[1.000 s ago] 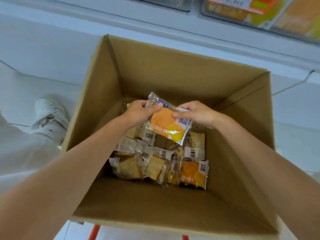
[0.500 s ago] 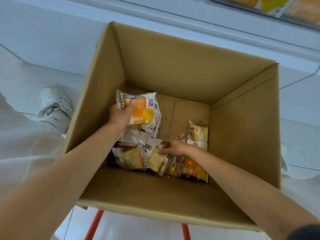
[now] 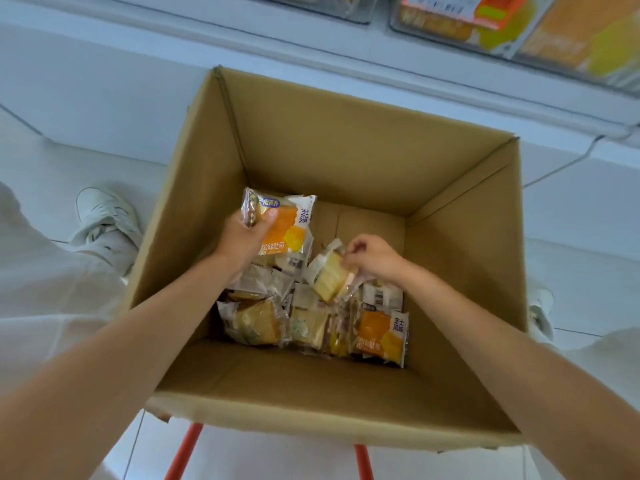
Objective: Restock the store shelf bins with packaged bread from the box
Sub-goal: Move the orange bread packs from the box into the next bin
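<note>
— Where is the bread in your left hand (image 3: 242,240)?
— You grip an orange bread packet (image 3: 284,226) by its left edge, thumb across the front, inside the box (image 3: 346,150).
— And your right hand (image 3: 374,259)?
— It pinches a clear-wrapped slice (image 3: 329,278) by its upper corner, and the slice hangs below your fingertips over the loose packets (image 3: 311,327).

A second ago both hands shared the orange packet (image 3: 287,226). Since then the right hand (image 3: 372,259) let go of it, dropped to the heap (image 3: 311,327) on the box (image 3: 346,150) floor, and has come up again pinching a second packet (image 3: 330,278), whose clear side shows a pale slice. That packet now hangs tilted above the heap, at about 4 o'clock from the orange packet. The left hand (image 3: 242,240) grips the orange one alone, shifted toward the box's 9 o'clock wall.
</note>
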Tool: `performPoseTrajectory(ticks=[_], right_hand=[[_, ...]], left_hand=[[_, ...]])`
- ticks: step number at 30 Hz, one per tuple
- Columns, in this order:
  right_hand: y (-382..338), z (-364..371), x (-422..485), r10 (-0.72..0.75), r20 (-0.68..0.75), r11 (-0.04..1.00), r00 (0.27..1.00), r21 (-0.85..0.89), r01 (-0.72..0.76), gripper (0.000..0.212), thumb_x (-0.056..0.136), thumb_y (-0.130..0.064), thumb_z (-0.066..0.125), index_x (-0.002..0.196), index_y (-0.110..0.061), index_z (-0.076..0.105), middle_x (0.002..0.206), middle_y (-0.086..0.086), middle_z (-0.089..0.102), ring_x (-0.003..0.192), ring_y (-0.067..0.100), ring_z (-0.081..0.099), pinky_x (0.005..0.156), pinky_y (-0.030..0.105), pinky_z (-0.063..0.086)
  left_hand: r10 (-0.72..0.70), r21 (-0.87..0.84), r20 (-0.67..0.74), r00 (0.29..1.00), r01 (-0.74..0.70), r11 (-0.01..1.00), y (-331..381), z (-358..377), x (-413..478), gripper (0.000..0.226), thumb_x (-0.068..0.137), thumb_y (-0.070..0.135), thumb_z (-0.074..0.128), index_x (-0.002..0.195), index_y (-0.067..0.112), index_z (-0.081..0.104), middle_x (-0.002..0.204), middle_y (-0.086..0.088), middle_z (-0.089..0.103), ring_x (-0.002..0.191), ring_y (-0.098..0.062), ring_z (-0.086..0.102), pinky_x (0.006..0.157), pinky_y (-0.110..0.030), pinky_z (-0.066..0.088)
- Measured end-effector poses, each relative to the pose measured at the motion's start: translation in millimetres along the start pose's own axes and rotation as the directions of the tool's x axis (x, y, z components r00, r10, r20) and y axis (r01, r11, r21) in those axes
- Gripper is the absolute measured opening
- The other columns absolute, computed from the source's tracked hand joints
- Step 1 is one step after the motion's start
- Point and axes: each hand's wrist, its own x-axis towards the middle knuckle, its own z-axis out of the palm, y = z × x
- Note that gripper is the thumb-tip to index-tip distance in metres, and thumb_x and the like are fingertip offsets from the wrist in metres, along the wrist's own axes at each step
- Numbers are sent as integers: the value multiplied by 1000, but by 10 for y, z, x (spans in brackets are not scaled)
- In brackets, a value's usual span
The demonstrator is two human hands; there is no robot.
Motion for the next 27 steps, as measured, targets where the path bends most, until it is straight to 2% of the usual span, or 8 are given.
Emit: performPoseTrajectory(ticks=[3, 8, 11, 14, 17, 21, 24, 27], right_hand=[[-415, -377, -304, -80, -196, 985, 977, 138, 108, 19, 82, -21, 75, 91, -11, 63, 87, 11, 64, 80, 28, 64, 70, 40, 54], [-1043, -579, -734, -153, -17, 744, 988, 656, 127, 33, 100, -21, 52, 127, -2, 50, 124, 20, 57, 106, 32, 63, 90, 40, 56], [-1121, -719, -846, -186, -121, 775, 975, 591, 221, 39, 100, -21, 52, 135, -4, 49, 135, 16, 54, 121, 29, 56, 95, 36, 50], [-1065, -785, -930, -172, -325, 937, 930, 238, 256, 60, 92, -44, 62, 141, -15, 43, 137, -1, 51, 116, 15, 52, 87, 27, 43], [-1029, -730, -1007, -153, -149, 919, 977, 343, 197, 34, 88, -50, 65, 112, -27, 60, 117, -3, 68, 108, 18, 65, 99, 41, 49], [-1089, -688, -1082, -227, -354, 849, 907, 385, 362, 18, 88, -37, 70, 99, -32, 56, 104, -6, 67, 104, 17, 64, 96, 37, 51], [-1155, -753, -1181, -241, -338, 798, 910, 465, 384, 31, 87, -38, 71, 112, -25, 61, 110, 1, 70, 105, 20, 66, 101, 43, 50], [-1265, -957, -1367, -270, -263, 814, 926, 452, 366, 33, 86, -50, 65, 112, -30, 59, 114, -1, 71, 107, 17, 66, 102, 39, 47]], left_hand=[[-8, -41, 173, 985, 16, 999, 196, 99, -169, 19, 98, 34, 57, 114, 24, 56, 106, -3, 69, 91, -18, 70, 75, -36, 61], [-34, -155, 405, 914, 105, 982, 615, 371, -499, 74, 71, 57, 78, 129, 18, 55, 116, -8, 71, 101, -23, 71, 76, -40, 61], [-53, -303, 391, 919, 183, 935, 779, 323, -537, 39, 87, 21, 72, 123, 8, 62, 115, -14, 71, 95, -22, 71, 72, -33, 62], [-51, -348, 492, 869, 250, 903, 947, 211, -582, 31, 94, 13, 61, 124, 7, 58, 116, -15, 69, 93, -22, 70, 70, -33, 61], [-22, -323, 581, 814, 255, 911, 1119, 148, -620, 41, 91, 19, 58, 132, 12, 54, 124, -14, 64, 107, -28, 67, 79, -42, 60], [40, -148, 360, 932, 15, 989, 1370, 279, -736, 56, 83, 60, 65, 123, 20, 61, 113, -10, 71, 103, -25, 69, 86, -45, 58], [274, -58, 63, 960, -271, 961, 1532, 397, -779, 35, 94, 52, 56, 98, 18, 66, 92, -4, 72, 88, -19, 70, 76, -29, 55], [303, -76, 216, 928, -294, 953, 1754, 393, -809, 56, 88, 68, 49, 104, 17, 64, 99, -15, 72, 97, -33, 69, 91, -46, 54]])
